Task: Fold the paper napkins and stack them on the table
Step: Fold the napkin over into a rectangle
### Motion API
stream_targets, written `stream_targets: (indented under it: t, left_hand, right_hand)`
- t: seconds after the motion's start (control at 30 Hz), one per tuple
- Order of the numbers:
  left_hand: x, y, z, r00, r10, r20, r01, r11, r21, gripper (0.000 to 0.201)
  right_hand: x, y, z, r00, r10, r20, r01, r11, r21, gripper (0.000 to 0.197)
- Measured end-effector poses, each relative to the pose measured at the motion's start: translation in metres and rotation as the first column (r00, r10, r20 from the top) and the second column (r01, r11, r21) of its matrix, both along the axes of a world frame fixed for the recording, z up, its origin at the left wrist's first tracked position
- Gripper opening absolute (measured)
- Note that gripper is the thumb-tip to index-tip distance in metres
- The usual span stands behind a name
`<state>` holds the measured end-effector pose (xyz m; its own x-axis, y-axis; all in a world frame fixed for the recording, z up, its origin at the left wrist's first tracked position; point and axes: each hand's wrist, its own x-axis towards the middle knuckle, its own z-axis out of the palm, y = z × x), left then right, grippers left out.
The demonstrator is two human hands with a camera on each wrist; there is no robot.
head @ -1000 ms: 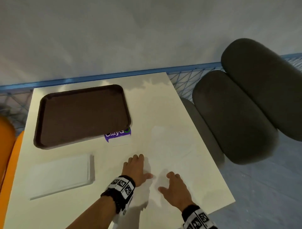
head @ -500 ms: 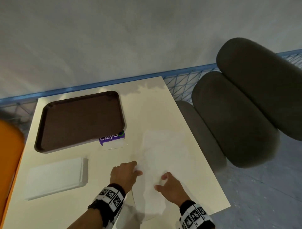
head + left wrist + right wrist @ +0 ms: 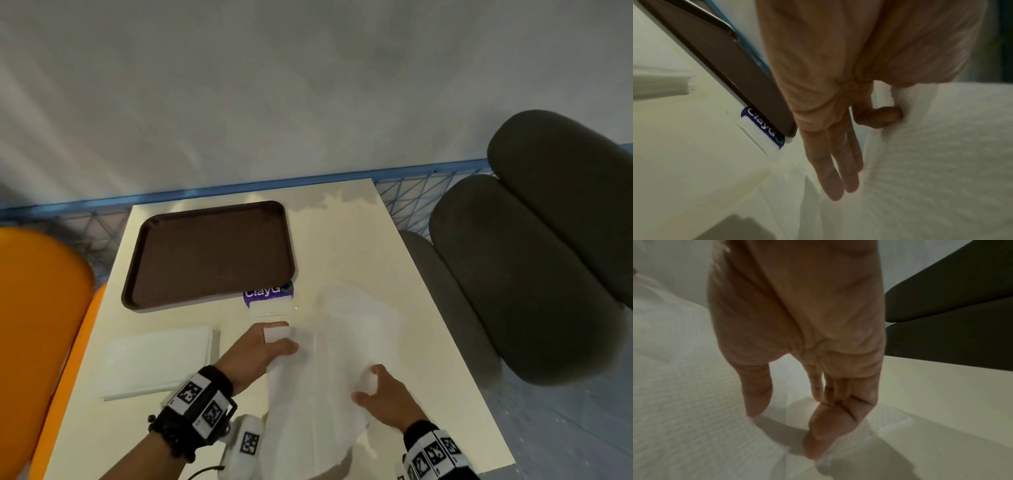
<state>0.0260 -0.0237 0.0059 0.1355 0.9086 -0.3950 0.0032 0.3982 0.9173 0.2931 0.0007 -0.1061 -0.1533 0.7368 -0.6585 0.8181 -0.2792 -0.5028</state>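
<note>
Cream and glossy, the table stands against a grey wall, and we take the brown tray at its far left as our landmark. Just off the tray's near right corner, half tucked under it, sits a purple-labelled packet. Nearer to us than the tray lies the stack of folded napkins, squared up and well apart from the work, which reads as the place for finished pieces. To the right of the tray and closer to us, the open napkin is partly raised off the table, its near end sagging towards the table edge. Our left hand pinches the napkin's left edge, thumb curled into the paper in the left wrist view while the other fingers run straight. Our right hand takes the right edge between thumb and bent fingers; from the right wrist view the grip looks light, though the blur keeps us from being sure. We judge that a hold on each side keeps the thin sheet taut, so it can fold over evenly. Dark cushions sit beyond the table's right edge.
</note>
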Motion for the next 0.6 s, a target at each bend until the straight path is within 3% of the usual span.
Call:
stream_targets:
  t: [0.1,0.17,0.23,0.27,0.33,0.4,0.47,0.53,0.6]
  left_hand:
    - [-0.024,-0.006,0.023,0.998,0.058,0.03,-0.058,0.998,-0.015,0.005]
    - [-0.04,-0.01,0.033,0.998,0.058,0.038,-0.058,0.998,-0.016,0.022]
    - [-0.053,-0.014,0.043,0.999,0.008,0.039,-0.008,1.0,-0.001,0.035]
    - [-0.057,-0.015,0.047,0.999,-0.049,0.018,0.048,0.998,0.031,0.032]
    - [-0.061,-0.018,0.059,0.976,-0.196,-0.094,0.203,0.976,0.075,0.018]
    - [-0.058,-0.019,0.074,0.929,-0.329,-0.168,0.345,0.935,0.078,0.025]
    - [-0.062,-0.02,0.083,0.901,-0.399,-0.172,0.417,0.906,0.08,0.027]
    - [-0.076,-0.024,0.09,0.93,-0.355,-0.094,0.363,0.926,0.105,0.039]
    - [-0.094,-0.029,0.096,0.98,-0.144,0.137,0.135,0.988,0.074,0.066]
  right_hand:
    - [-0.003,0.0,0.001,0.999,0.018,0.048,-0.019,1.0,0.019,0.073]
    - [-0.006,0.005,0.013,0.995,0.01,0.101,-0.019,0.996,0.083,0.064]
    - [-0.015,0.014,0.04,0.992,-0.029,0.119,-0.006,0.959,0.282,0.052]
    - [-0.023,0.019,0.06,0.999,-0.01,0.05,-0.011,0.92,0.392,0.051]
    - [-0.045,0.022,0.114,0.965,0.242,-0.103,-0.165,0.862,0.479,0.065]
    - [-0.074,0.015,0.167,0.843,0.526,-0.111,-0.443,0.797,0.41,0.077]
    - [-0.098,0.007,0.193,0.725,0.68,-0.106,-0.596,0.697,0.399,0.055]
    - [-0.111,0.001,0.202,0.691,0.689,-0.218,-0.566,0.704,0.429,0.032]
    - [-0.111,0.0,0.207,0.715,0.576,-0.395,-0.424,0.808,0.41,0.025]
